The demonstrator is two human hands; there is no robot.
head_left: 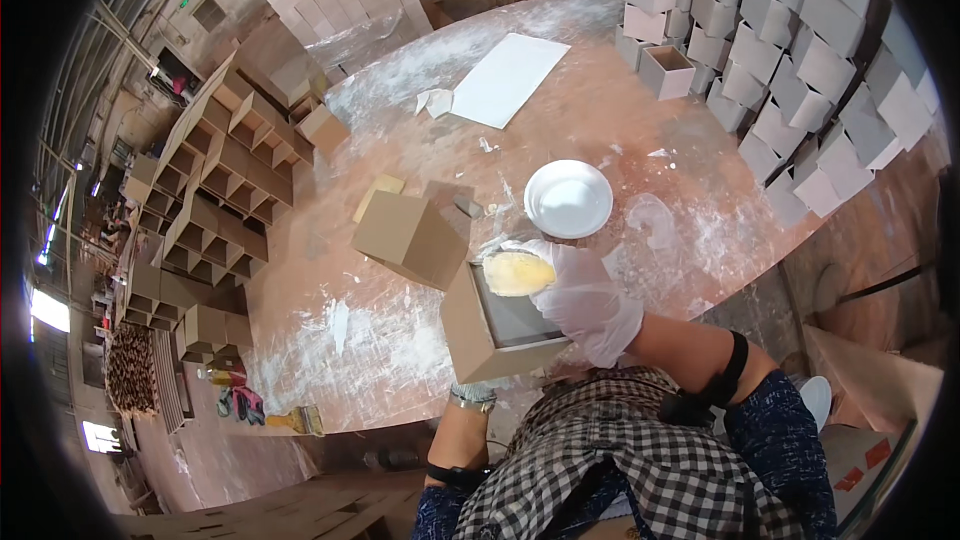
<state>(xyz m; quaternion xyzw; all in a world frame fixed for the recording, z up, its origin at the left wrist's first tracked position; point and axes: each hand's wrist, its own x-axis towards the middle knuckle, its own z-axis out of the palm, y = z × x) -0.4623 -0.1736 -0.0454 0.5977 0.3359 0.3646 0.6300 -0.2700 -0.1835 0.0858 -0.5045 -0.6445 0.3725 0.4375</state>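
While gripped, box (490,325) perhaps overhanging table edge (400,410).

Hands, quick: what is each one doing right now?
Left hand: hidden behind the open cardboard box; only the wrist shows, so its grip cannot be told.
Right hand: gloved, closed on a yellowish sponge at the box's opening.

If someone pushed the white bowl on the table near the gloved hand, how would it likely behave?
The white bowl looks shallow and broad, so it would probably slide rather than tip. White powder dusts the table around it, which may ease sliding. It looks rigid, possibly ceramic, so likely breakable if knocked off; the material cannot be confirmed.
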